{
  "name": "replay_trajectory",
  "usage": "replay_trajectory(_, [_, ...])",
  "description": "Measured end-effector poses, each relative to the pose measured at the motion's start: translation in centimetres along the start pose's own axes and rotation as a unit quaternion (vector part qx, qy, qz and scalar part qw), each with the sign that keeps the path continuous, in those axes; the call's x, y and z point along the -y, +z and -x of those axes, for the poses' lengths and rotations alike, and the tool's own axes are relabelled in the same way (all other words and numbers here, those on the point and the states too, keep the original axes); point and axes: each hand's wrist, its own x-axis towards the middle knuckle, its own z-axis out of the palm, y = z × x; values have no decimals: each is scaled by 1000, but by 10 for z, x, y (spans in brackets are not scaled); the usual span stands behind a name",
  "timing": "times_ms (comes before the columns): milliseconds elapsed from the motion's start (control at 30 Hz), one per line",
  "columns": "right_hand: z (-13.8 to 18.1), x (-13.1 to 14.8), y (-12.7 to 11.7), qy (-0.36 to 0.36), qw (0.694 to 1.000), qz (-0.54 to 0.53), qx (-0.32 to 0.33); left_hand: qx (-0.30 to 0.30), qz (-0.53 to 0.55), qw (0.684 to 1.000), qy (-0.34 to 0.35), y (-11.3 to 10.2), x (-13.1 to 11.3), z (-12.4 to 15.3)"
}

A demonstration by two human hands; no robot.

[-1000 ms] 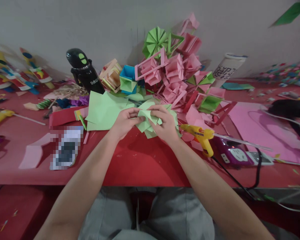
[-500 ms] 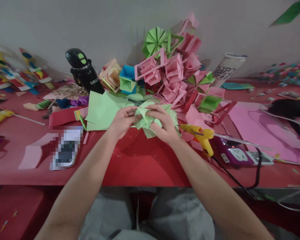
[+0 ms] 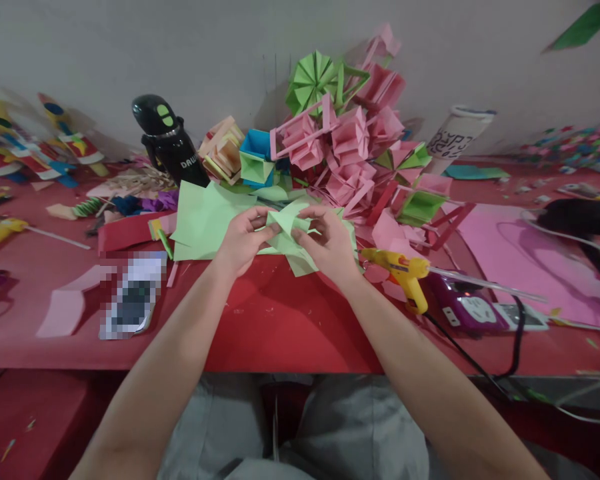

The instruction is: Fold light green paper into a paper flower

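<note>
Both my hands meet over the middle of the red table. My left hand and my right hand pinch a folded light green paper piece between their fingertips, each gripping one side of it. The piece is creased into several flaps and is held just above the table. Under and beside it lie flat light green paper sheets.
A heap of pink and green folded paper shapes rises behind my hands. A yellow glue gun and a purple power strip lie to the right, a black bottle stands back left, and a blurred-out phone-sized object lies at left.
My hands have lifted slightly and drawn a little apart, turning the green piece and opening its flaps. Nothing else on the table has moved.
</note>
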Motion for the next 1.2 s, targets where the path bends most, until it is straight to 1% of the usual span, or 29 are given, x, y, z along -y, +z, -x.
replay_trajectory(100, [-3,2,-1,34,999,-9,-8,21,-2,1000,5,0,-3,2])
replay_trajectory(200, [-5,2,-1,50,999,-15,-10,48,-1,999,6,1,-5,4])
replay_trajectory(267, [-6,1,-2,54,998,-26,-9,38,-15,999,19,1,-3,3])
replay_trajectory(367, [-7,-2,-3,56,998,-33,-6,-4,-48,998,46,1,3,0])
replay_trajectory(500, [-9,-4,-6,81,996,-46,4,-41,-74,994,65,-1,9,-4])
replay_trajectory(633, [-10,-5,-8,110,992,-53,21,-40,-79,994,65,-2,8,-4])
replay_trajectory(833, [-10,-9,-8,126,987,-99,21,-43,-89,994,54,-2,8,-4])
replay_trajectory(1033, [-9,-8,-7,120,989,-91,13,-32,-156,985,65,-3,9,-4])
replay_trajectory(1200, [-10,-7,-5,116,989,-92,4,-26,-173,982,75,-1,9,-3])
